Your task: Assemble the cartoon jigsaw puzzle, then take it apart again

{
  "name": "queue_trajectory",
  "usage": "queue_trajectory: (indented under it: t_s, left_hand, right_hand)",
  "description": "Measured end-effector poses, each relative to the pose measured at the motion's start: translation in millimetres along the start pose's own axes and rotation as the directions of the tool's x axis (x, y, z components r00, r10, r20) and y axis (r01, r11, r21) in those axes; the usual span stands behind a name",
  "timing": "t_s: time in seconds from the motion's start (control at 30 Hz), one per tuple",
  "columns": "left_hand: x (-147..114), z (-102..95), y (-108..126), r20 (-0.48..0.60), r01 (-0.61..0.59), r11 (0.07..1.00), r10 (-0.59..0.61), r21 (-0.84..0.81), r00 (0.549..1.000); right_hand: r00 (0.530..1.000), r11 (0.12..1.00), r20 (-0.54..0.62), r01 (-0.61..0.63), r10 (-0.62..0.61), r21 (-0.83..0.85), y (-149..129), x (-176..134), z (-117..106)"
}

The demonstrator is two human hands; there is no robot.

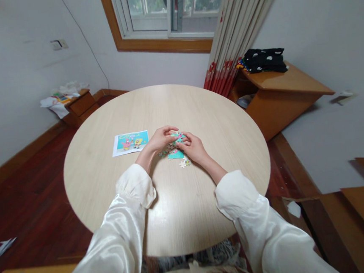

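Over the middle of the table, my left hand (160, 139) and my right hand (194, 147) meet around a small cluster of turquoise and pink jigsaw puzzle pieces (179, 137). Fingers and thumbs of both hands are closed on it from either side. Below it on the tabletop lies a turquoise joined section (175, 155) with some pink on it. Loose puzzle pieces (185, 162), a few of them pale, rest nearer to me. More pieces lie partly hidden under my left hand. A printed cartoon picture (130, 142) lies flat to the left of my left hand.
The round wooden table (176, 222) fills the space before me. At the right stands a wooden cabinet (292, 80) with black cloth (265, 60) on top, beside a long curtain (233, 30). A small cabinet (82, 105) with papers stands at the back left.
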State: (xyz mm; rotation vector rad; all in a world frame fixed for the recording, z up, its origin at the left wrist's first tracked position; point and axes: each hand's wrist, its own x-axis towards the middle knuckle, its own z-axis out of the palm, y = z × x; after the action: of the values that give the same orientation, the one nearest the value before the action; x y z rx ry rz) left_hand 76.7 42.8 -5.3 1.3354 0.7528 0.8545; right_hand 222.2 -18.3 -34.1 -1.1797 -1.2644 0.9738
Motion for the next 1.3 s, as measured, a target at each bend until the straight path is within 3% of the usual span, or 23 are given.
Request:
queue_trajectory:
  t_s: [0.3,0.5,0.73,1.03,1.3]
  left_hand:
    - [1.1,0.9,0.8,-0.067,-0.091,0.996,0.092,0.008,0.994]
    - [2.0,0.6,0.7,-0.098,-0.079,0.994,0.086,0.073,0.991]
    - [0.6,2.8,3.0,-0.116,-0.033,0.995,0.044,0.093,0.992]
    - [-1.9,3.7,5.4,-0.1,0.023,0.999,-0.018,0.046,0.995]
    - [-3.4,6.8,6.6,-0.021,0.049,0.999,-0.049,0.016,0.999]
  right_hand:
    - [0.994,0.994,-0.048,-0.101,0.103,0.05,1.1,6.5,-4.6]
    - [0.992,0.994,-0.081,0.089,-0.094,-0.068,-2.1,4.8,-7.1]
    - [0.995,0.997,-0.071,0.068,-0.071,-0.047,-2.1,3.9,-5.4]
    - [0.988,0.997,-0.135,0.064,-0.069,-0.044,-4.4,4.6,-5.8]
    - [0.997,0.999,-0.079,0.027,-0.025,0.032,-2.9,6.7,-5.6]
